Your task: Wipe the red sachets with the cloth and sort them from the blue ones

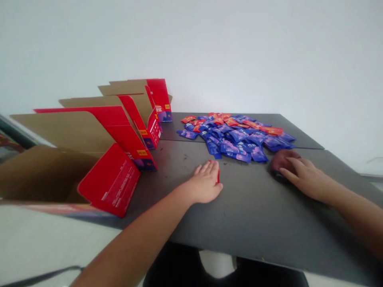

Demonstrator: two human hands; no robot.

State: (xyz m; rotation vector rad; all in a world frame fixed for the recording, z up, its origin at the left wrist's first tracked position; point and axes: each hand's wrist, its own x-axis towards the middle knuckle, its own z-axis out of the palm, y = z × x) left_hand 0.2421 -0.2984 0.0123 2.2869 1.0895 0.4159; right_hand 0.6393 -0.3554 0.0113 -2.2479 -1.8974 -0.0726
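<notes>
My left hand point(208, 181) lies palm down on the grey table, fingers stretched out flat. A red packet point(218, 175) shows at its edge, mostly hidden beneath it. Farther right, my right hand point(308, 177) rests around a dark red, rounded object point(281, 158) with a black lower edge; its kind is hard to make out. Behind both hands is a heap of small sachets: blue-purple sachets point(239, 135) in front, with orange-red sachets point(224, 119) mostly toward the back. The dark red object sits at the heap's right front edge.
Several red cardboard boxes with open flaps stand in a row on the left; the nearest box point(110, 185) reaches the table's left edge. Behind the table point(239, 223) is a white wall point(224, 52). The table's front edge runs close to my body.
</notes>
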